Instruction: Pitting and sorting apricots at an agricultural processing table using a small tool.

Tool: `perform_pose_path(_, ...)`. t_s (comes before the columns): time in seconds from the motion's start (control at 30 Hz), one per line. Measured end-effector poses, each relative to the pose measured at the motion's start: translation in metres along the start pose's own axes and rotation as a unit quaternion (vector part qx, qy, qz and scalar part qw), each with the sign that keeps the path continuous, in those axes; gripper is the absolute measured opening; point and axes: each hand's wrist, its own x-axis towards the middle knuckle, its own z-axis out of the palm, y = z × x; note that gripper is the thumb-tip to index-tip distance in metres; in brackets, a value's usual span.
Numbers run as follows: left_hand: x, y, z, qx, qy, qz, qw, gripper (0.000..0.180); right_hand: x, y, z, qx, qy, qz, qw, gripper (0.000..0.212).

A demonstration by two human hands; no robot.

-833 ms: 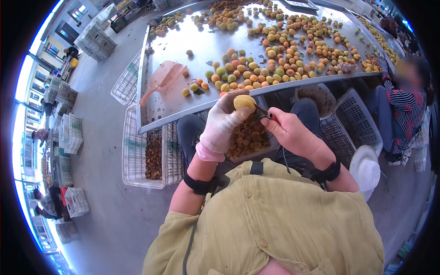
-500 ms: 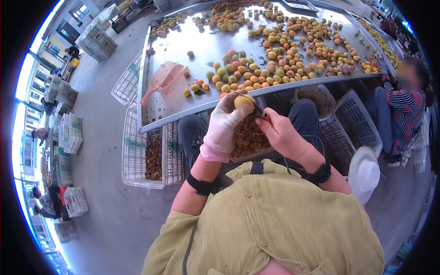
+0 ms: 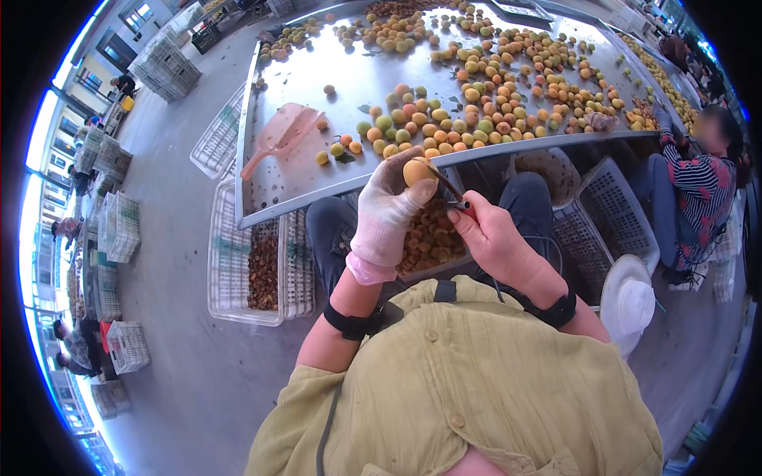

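My left hand (image 3: 381, 218), in a whitish glove with a pink cuff, holds a yellow apricot (image 3: 416, 170) between thumb and fingers. My bare right hand (image 3: 502, 238) grips a small knife (image 3: 467, 207) with a reddish handle. Its thin dark blade slants up to the apricot's right side; whether it has cut in is too small to tell. Below both hands, between my knees, a container of orange-brown apricot pieces (image 3: 429, 247) is partly hidden. Just beyond my hands, many whole apricots (image 3: 440, 131) lie on a metal-topped table (image 3: 317, 194).
A pink scoop (image 3: 287, 131) lies on the table's left part. White crates (image 3: 298, 274) stand at my left, one holding dark brown pieces (image 3: 263, 274). At my right are grey crates (image 3: 611, 206), a white hat (image 3: 633, 301) and a seated person (image 3: 702, 186) in a patterned top.
My right hand has shifted slightly right and down, and more of the knife shows. The apricot in my left hand sits slightly higher and more exposed, with the glove's fingers opened a little.
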Motion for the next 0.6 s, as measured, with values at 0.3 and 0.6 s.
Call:
perform_pose_path(0.3,-0.013,-0.009,0.024,-0.148,0.006,-0.096,0.984,0.062,0.010,0.016,0.028,-0.002,0.082,-0.069,0.994,0.022)
perform_pose_path(0.6,-0.003,-0.029,0.017,-0.267,0.067,-0.164,0.947,0.048,-0.006,0.048,0.027,0.041,0.043,-0.032,0.998,0.022)
